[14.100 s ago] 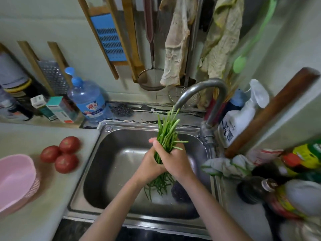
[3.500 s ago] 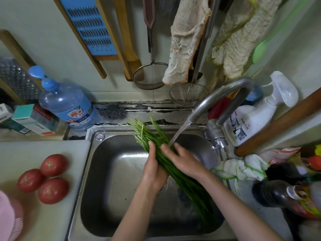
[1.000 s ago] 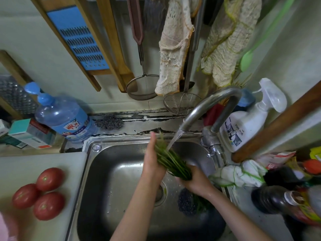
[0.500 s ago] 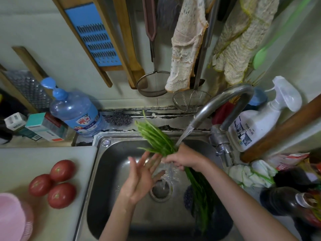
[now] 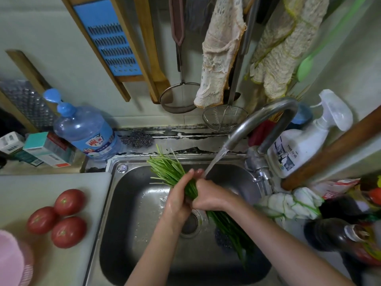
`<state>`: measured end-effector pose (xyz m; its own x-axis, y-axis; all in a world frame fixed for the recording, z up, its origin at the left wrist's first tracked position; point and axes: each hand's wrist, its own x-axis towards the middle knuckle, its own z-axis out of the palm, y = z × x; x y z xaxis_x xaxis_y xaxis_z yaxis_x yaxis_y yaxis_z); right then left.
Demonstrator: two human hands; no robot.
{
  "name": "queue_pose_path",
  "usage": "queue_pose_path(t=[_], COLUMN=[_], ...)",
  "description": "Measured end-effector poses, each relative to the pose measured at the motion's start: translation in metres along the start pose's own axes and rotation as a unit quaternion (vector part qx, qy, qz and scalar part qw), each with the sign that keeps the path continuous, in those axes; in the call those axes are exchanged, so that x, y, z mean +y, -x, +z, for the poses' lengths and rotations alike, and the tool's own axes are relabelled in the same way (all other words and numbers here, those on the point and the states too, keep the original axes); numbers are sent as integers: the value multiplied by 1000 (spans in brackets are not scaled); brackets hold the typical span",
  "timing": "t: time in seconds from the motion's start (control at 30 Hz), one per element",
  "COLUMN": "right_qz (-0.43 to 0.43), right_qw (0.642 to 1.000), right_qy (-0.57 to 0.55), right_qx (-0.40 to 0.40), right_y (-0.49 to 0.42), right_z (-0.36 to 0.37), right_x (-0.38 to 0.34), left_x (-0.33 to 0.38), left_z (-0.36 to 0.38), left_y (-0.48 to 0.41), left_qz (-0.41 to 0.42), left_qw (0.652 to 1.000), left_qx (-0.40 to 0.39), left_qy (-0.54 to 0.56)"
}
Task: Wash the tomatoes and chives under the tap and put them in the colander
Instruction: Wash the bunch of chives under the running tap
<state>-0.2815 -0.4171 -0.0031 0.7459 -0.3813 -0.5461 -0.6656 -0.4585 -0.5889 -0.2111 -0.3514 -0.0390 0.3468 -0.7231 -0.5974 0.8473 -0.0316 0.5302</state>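
The left hand [image 5: 178, 200] has come back from where it hung open a moment ago, and I see it now laid nearly straight-fingered against the chives [image 5: 167, 170]. They slant across the sink [image 5: 134, 203] under the tap [image 5: 261, 118], with the right hand [image 5: 210, 197] curled round their middle. I judge the chives mid-rinse, while the tomatoes [image 5: 69, 231] wait, seemingly untouched, near the pink colander [image 5: 10, 263].

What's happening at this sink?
A person is washing a bunch of chives under the running tap, over the sink. The right hand grips the bunch while the left hand presses against it. Three tomatoes wait on the counter near a pink colander.
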Motion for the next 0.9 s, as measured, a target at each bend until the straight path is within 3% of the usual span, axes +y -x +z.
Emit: queue_pose_path(t=[0.2,0.47,0.53,0.6,0.67,0.7,0.77,0.83,0.9], right_qz=[-87,-71,-30,6,9,6,-2,-9,-69], right_qw=[986,968,987,997,962,951,967,987,981], right_qy=[72,154,105,-75,-236,-265,-230,-159,-145], right_qx=[126,184,122,-24,-140,-157,-113,-9,106], right_y=[7,-10,-22,-29,-27,-24,-16,-11,-8], right_z=[11,13,7,-1,-8,-9,-8,3,25], right_x=[16,36,36,43,52,57,59,51,27], left_x=[19,21,21,20,17,16,13,11,6], left_z=[4,-6,-13,-18,-20,-19,-20,-22,-23], left_y=[-11,-12,-13,-13,-11,-8,-5,-6,-10], left_qz=[46,65,70,83,104,116,135,137,127], left_qw=[984,954,951,947,947,947,947,950,958], left_qx=[49,129,127,126,123,122,122,117,108], left_qy=[164,262,274,282,277,272,266,253,231])
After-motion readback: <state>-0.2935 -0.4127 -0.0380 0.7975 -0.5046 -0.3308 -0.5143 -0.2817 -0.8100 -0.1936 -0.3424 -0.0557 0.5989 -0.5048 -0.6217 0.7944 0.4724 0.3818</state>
